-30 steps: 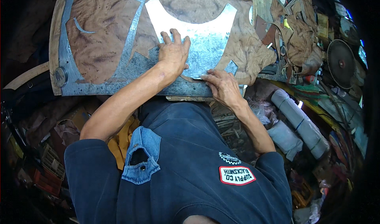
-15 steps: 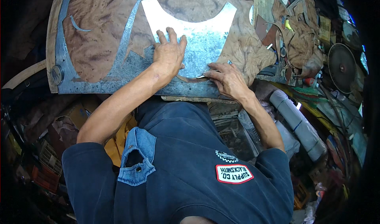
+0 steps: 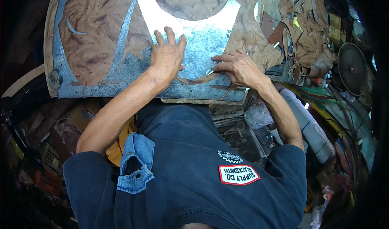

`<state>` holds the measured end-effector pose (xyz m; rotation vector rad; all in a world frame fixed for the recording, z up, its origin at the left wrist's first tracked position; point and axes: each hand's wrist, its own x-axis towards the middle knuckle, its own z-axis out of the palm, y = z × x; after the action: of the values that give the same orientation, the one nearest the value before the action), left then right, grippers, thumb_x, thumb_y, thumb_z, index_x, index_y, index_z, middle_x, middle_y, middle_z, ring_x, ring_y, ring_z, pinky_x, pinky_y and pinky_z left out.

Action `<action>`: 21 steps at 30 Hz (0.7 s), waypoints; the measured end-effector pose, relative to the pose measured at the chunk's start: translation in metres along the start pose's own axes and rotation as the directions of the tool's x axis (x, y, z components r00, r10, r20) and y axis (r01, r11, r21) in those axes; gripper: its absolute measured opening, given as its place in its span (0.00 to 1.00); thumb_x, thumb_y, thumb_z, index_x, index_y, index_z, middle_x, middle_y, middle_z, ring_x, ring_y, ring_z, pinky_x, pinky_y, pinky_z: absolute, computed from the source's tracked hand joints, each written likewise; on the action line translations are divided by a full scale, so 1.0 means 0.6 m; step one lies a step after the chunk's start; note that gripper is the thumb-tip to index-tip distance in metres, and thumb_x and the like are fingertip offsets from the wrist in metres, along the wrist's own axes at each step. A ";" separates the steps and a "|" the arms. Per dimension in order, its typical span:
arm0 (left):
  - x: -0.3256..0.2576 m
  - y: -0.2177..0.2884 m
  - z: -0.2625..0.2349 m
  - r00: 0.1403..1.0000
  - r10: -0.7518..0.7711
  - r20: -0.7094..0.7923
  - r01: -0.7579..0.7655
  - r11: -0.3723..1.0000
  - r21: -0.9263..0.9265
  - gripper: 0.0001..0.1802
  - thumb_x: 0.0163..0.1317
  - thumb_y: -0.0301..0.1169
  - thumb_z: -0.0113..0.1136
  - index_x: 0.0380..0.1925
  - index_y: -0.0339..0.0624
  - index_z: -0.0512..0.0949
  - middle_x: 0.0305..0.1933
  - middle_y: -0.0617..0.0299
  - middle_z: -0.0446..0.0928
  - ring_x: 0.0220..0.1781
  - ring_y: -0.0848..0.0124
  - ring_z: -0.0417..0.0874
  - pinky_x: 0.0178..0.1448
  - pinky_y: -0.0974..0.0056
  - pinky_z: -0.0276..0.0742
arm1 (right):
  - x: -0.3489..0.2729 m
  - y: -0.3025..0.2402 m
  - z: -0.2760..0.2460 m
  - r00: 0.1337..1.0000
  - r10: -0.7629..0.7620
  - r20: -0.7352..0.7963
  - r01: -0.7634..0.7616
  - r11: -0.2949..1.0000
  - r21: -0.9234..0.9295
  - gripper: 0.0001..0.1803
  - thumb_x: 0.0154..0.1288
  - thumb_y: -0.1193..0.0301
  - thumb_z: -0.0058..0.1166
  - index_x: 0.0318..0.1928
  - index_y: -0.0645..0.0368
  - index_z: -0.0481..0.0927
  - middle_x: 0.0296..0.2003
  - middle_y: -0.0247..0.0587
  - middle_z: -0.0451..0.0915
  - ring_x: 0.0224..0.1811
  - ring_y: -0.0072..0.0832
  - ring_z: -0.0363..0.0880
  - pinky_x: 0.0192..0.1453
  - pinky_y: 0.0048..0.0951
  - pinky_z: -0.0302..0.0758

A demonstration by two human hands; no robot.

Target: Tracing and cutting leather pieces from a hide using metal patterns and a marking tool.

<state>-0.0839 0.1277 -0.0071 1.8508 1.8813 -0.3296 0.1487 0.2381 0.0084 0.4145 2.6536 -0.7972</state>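
A shiny sheet-metal template (image 3: 198, 34) with a curved upper edge lies on a brown leather hide (image 3: 97, 46). My left hand (image 3: 167, 55) presses flat on the template's left part, fingers spread. Beside its lower right edge, my right hand (image 3: 240, 68) is closed on what looks like a small knife (image 3: 209, 72). Only a bright tip shows; the fingers hide the rest. Below the template's rounded bottom runs a narrow brown leather strip (image 3: 196, 80). Its pointed end (image 3: 229, 92) lies under my right hand on the grey work surface (image 3: 137, 81).
A round metal disc (image 3: 55, 79) sits at the table's left corner. Leather scraps (image 3: 279, 30) and crumpled hide (image 3: 312, 46) crowd the right side. Beyond them stands a round fan (image 3: 351, 69). A wrapped roll (image 3: 310, 123) and a clear plastic bag (image 3: 259, 113) are below the table's right edge.
My right hand has moved slightly up and right along the template's lower right edge, and its elbow has swung outward. More of the leather strip shows. My left hand stays pressed on the template.
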 end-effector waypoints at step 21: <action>0.005 0.016 -0.027 0.992 0.118 -0.041 -0.110 0.981 0.156 0.49 0.49 0.52 0.73 0.66 0.41 0.61 0.59 0.31 0.66 0.58 0.35 0.72 0.49 0.44 0.79 | -0.183 -0.195 0.129 0.542 0.662 -0.517 -0.479 0.749 0.458 0.17 0.61 0.76 0.59 0.51 0.53 0.79 0.37 0.47 0.74 0.37 0.46 0.78 0.38 0.42 0.78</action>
<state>-0.0770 0.1389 0.0067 2.0779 1.8176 -0.4025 0.2226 0.0810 0.0468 1.8647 2.6436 -0.8777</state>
